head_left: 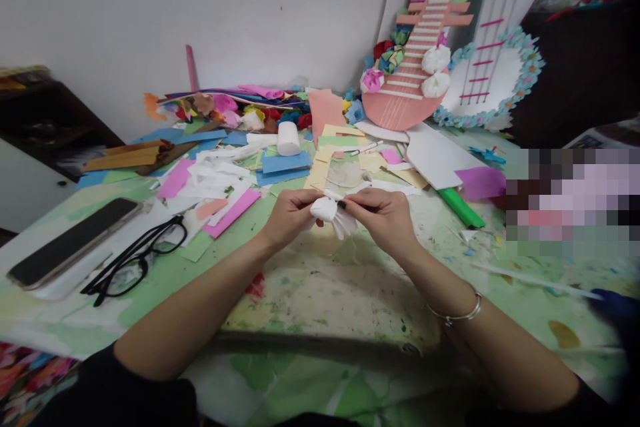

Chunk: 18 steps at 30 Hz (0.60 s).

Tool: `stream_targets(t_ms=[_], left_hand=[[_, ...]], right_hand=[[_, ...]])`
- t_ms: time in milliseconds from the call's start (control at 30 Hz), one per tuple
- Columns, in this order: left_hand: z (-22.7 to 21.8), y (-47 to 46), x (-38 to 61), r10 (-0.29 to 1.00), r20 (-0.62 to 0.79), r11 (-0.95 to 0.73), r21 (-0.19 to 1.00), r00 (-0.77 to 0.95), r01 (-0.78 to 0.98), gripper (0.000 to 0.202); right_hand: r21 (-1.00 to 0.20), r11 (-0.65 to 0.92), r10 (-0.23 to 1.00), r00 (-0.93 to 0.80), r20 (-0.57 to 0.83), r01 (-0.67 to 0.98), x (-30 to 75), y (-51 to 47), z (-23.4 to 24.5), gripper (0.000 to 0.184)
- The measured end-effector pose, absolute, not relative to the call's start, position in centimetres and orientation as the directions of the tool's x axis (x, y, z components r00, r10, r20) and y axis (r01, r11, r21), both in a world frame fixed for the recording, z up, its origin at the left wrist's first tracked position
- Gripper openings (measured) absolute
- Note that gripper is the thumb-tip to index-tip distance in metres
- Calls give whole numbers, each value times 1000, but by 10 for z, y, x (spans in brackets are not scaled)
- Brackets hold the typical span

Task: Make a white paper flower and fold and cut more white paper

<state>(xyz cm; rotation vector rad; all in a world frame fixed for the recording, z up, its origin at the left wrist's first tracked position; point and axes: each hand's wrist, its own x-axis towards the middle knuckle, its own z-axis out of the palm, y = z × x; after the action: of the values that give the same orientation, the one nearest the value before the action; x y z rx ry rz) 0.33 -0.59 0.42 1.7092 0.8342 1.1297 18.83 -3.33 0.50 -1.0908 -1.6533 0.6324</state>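
Note:
Between my two hands, above the front part of the paint-stained table (pixel 320 293), is a small white paper flower (pixel 327 210) with gathered, ruffled folds. My left hand (pixel 295 213) pinches its left side between thumb and fingers. On the other side, my right hand (pixel 383 217) grips the paper with thumb and forefinger, and a dark nail shows there. The underside of the flower and some fingertips are hidden. Just beyond my hands lie pale yellow paper strips (pixel 320 163) and a white roll (pixel 289 139).
Black glasses (pixel 143 253) and a phone (pixel 75 240) lie at the left. White paper scraps (pixel 217 173) and blue paper pieces (pixel 283 163) cover the middle. A pink paper instrument with flowers (pixel 405 97) leans at the back right, near a green roll (pixel 463 207). A blurred-out patch hides the far right.

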Motion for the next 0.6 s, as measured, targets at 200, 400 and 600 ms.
stream_targets(t_ms=[200,400,600], left_hand=[[6,-7,4,876,324,-370,927,356,67,18],[7,-8,4,875,325,-368,928,358,57,17],[6,-8,3,871,328,-374,925,366,62,19]], right_hand=[[-834,453,888,-76,454,316,188,-33,6,14],[-841,446,891,-68,448,307,188,-33,7,13],[-844,440,895,-69,441,306,188,-33,6,13]])
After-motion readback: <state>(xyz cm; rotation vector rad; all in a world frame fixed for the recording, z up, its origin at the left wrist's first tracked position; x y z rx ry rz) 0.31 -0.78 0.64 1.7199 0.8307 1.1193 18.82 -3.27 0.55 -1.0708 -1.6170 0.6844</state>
